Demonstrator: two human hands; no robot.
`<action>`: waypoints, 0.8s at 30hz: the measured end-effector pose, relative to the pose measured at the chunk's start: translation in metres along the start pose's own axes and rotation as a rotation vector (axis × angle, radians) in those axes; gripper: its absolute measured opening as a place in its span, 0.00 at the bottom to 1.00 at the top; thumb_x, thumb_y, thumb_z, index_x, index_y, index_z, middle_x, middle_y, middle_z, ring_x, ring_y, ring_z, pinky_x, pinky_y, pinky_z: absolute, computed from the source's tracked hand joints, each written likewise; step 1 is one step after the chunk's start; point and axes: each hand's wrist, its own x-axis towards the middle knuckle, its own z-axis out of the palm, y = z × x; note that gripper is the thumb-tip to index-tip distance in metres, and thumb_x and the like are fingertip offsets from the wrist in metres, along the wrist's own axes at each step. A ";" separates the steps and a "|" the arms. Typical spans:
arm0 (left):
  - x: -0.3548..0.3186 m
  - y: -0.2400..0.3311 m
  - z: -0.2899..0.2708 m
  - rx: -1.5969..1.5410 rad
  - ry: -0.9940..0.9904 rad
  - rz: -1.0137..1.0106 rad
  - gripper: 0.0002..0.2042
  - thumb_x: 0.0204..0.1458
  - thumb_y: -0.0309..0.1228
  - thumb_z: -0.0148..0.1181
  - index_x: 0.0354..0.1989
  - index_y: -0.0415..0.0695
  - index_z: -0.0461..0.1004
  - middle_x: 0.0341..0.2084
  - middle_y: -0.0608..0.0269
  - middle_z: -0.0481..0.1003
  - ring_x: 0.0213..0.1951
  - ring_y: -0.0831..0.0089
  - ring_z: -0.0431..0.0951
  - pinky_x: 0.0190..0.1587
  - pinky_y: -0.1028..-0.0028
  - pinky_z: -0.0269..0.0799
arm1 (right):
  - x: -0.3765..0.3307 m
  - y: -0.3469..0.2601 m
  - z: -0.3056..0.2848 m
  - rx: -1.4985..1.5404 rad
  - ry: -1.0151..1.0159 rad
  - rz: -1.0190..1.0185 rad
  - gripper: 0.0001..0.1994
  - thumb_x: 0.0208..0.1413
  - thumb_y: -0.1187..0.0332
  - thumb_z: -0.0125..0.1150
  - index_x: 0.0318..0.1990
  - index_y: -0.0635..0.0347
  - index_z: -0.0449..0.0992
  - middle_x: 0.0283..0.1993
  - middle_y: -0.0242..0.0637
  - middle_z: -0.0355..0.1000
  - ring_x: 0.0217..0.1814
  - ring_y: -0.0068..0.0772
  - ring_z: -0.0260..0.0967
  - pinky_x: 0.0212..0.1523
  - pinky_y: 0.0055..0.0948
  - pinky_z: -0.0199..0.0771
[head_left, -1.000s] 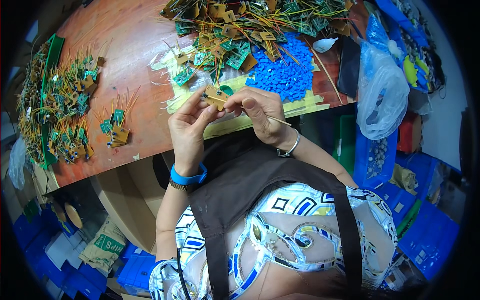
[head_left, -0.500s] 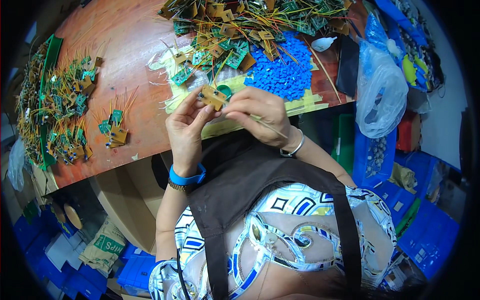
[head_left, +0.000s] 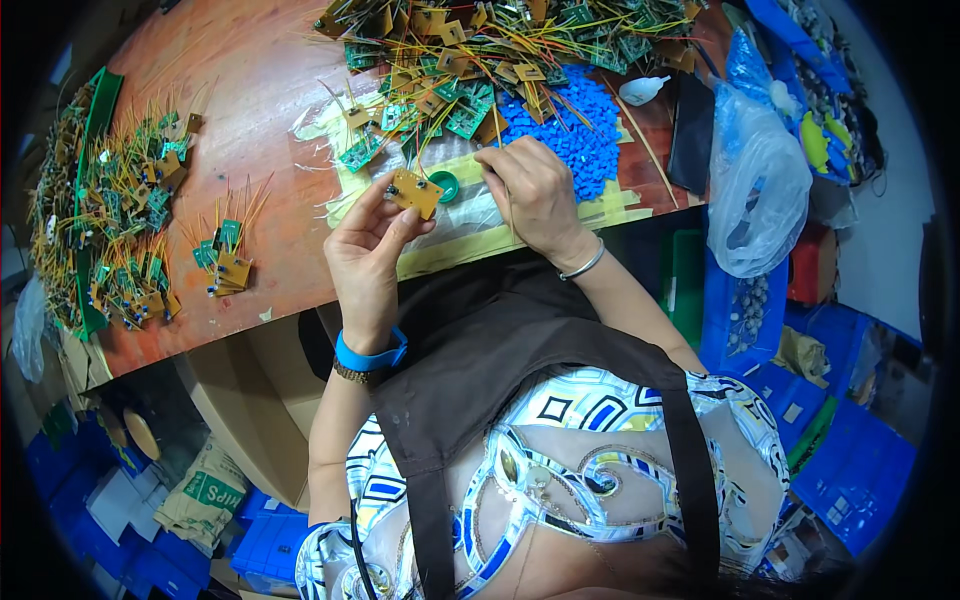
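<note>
Between thumb and fingers, my left hand (head_left: 372, 240) pinches a small brown circuit board (head_left: 414, 194) with dark round parts on its face. My right hand (head_left: 538, 190) is closed round a thin stick (head_left: 512, 215), its upper end pointing toward the blue pile. A heap of small blue plastic pieces (head_left: 575, 135) lies just beyond that hand. Beside the board, on the table, is a round green container (head_left: 445, 187); its contents I cannot make out. Yellow tape (head_left: 450, 250) covers the table edge under both hands.
A tangled pile of wired green and brown boards (head_left: 470, 60) fills the far side. More wired boards (head_left: 140, 220) lie at the left by a green divider (head_left: 100, 130). At the right are a white dropper-like bottle (head_left: 643, 90), another stick (head_left: 650, 155) and a clear plastic bag (head_left: 760, 190).
My right hand has moved away from the board, up and to the right toward the blue pieces, taking the stick along. My left hand keeps the board nearly in place.
</note>
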 end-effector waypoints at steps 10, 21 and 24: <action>-0.001 -0.003 0.002 0.027 0.002 0.017 0.20 0.56 0.20 0.59 0.59 0.35 0.69 0.35 0.60 0.77 0.37 0.70 0.81 0.44 0.73 0.79 | -0.001 -0.003 -0.008 -0.008 -0.027 0.023 0.13 0.43 0.78 0.67 0.39 0.60 0.77 0.30 0.36 0.73 0.34 0.39 0.70 0.37 0.35 0.66; -0.003 -0.011 0.009 0.026 -0.058 -0.022 0.20 0.56 0.17 0.58 0.58 0.32 0.68 0.36 0.59 0.76 0.38 0.72 0.80 0.44 0.73 0.80 | 0.015 -0.039 -0.014 0.315 0.142 -0.039 0.13 0.38 0.77 0.73 0.35 0.58 0.79 0.28 0.34 0.74 0.33 0.36 0.71 0.33 0.33 0.67; -0.004 -0.011 0.014 0.006 -0.077 -0.029 0.19 0.56 0.16 0.58 0.58 0.32 0.69 0.36 0.59 0.76 0.37 0.73 0.79 0.44 0.74 0.80 | 0.016 -0.041 -0.008 0.224 0.138 -0.120 0.12 0.39 0.76 0.73 0.35 0.57 0.79 0.25 0.31 0.72 0.32 0.35 0.71 0.32 0.31 0.66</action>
